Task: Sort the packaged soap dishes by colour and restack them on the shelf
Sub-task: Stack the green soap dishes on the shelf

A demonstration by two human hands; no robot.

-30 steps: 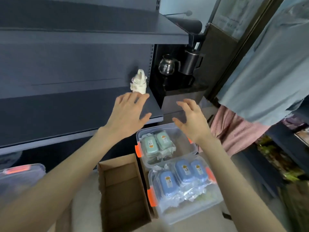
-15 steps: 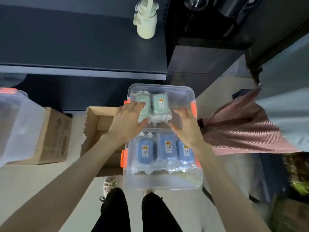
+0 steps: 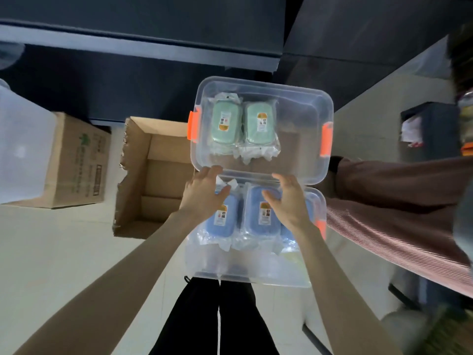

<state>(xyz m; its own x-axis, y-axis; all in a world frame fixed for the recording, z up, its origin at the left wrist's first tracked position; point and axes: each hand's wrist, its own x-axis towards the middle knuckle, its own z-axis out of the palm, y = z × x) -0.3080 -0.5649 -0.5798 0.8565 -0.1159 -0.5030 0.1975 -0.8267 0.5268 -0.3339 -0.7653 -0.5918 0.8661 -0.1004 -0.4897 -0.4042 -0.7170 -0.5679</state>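
Left hand (image 3: 204,194) and right hand (image 3: 290,203), fingers loosely spread and empty, hover over blue packaged soap dishes (image 3: 256,216) in the near clear plastic bin (image 3: 250,278); green packaged soap dishes (image 3: 227,124) lie lengthwise just beyond, nearer the left.

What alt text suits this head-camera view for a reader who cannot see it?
The left hand and right hand are at the near rim of a clear tub of green soap dishes on the floor; a nearer tub holds blue soap dishes.

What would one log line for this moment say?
left hand, right hand: at far bin near rim, grip unclear | far bin: green soap dishes | near bin: blue soap dishes
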